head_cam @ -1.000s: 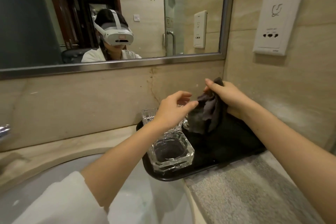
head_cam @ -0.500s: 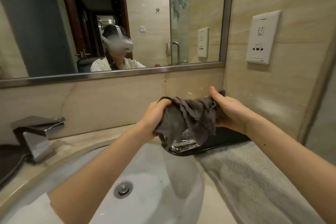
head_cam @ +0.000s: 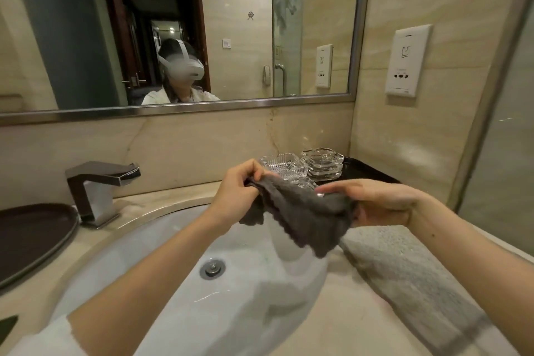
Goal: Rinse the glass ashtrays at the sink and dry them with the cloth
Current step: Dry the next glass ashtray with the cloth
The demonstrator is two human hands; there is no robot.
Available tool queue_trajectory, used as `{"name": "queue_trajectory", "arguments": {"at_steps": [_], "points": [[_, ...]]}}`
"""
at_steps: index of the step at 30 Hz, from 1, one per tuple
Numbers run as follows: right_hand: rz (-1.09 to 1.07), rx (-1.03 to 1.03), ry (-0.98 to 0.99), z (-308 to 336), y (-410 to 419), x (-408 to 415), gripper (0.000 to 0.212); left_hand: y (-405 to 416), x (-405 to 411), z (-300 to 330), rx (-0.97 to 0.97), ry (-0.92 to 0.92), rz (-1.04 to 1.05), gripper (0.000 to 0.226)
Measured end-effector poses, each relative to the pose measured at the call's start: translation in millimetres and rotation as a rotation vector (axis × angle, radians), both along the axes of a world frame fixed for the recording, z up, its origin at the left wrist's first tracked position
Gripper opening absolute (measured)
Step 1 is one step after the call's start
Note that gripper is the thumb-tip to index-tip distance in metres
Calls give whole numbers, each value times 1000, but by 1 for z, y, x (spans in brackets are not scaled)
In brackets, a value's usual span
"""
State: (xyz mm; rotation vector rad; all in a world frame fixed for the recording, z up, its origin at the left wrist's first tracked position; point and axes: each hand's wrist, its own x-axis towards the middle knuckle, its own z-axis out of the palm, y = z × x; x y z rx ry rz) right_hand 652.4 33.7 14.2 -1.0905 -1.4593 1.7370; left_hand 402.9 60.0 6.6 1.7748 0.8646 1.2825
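Head view: your left hand [head_cam: 241,182] is pinching one end of the grey cloth [head_cam: 300,214] while your right hand [head_cam: 372,202] is gripping the other, stretching it left to right over the sink [head_cam: 144,254]. Glass ashtrays [head_cam: 284,165] are sitting just beyond, on the tray [head_cam: 364,170], nearer your right hand.

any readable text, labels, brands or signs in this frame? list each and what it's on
No legible words, brands or numbers anywhere.
Wall outlet plate: an outline pictogram above the sockets; small print lines under it, too blurred to read.
Its reflection in the mirror: same plate, marks too small to read.
Small dark emblem on the wall reflected in the mirror: a sign, shape unclear.
Faucet, ashtrays, cloth, black tray: no markings visible.
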Motion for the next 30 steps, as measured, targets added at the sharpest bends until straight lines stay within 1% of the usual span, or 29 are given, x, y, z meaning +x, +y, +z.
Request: {"name": "queue_trajectory", "arguments": {"at_steps": [1,2,3,4,6,9,12,14,15,16,18,19,21,22,24,25,26,27,28,29,30], "points": [[50,-27,-32,-5,-1,-5,112,-2,0,-1,4,-30,-9,44],[81,-51,-72,-11,-1,-13,117,-5,1,-1,10,-45,-21,45],[88,-79,-107,-16,0,-23,116,-7,2,-2,20,-48,-32,45],[77,-108,-132,-20,0,-34,110,-10,2,-2,25,-46,-50,46],[56,-149,-137,-25,-3,-57,86,-17,3,-3,13,-24,-74,45],[73,-144,-81,-33,-10,-82,62,-19,-4,-5,-14,-5,-51,43],[-37,-44,98,-37,-11,-90,33,-14,-16,-9,-88,46,73,34],[-140,10,149,-35,-9,-92,21,-11,-23,-14,-194,118,202,23],[-205,17,168,-33,-9,-94,18,-12,-25,-17,-279,133,230,20],[-266,8,199,-32,-8,-95,17,-14,-26,-19,-386,105,208,20],[-289,-22,278,-27,-7,-98,22,-18,-27,-23,-589,-59,103,23],[-267,-22,306,-24,-9,-99,25,-20,-26,-23,-660,-143,63,23],[-261,18,330,-20,-12,-103,30,-19,-27,-23,-752,-239,32,25],[-297,41,328,-19,-12,-104,40,-17,-29,-24,-778,-251,28,26],[-409,89,319,-19,-11,-103,70,-14,-33,-24,-820,-262,6,24],[-451,110,320,-19,-10,-101,80,-12,-35,-25,-847,-277,-12,21],[-475,132,313,-20,-10,-99,83,-10,-36,-25,-866,-279,-36,20],[-493,155,289,-19,-10,-97,78,-10,-36,-25,-876,-282,-68,20],[-500,177,251,-19,-12,-94,69,-12,-35,-23,-865,-267,-102,21],[-500,196,219,-18,-14,-92,60,-14,-31,-22,-824,-224,-120,21],[-494,209,197,-18,-15,-89,53,-15,-27,-22,-741,-142,-124,20]]}}
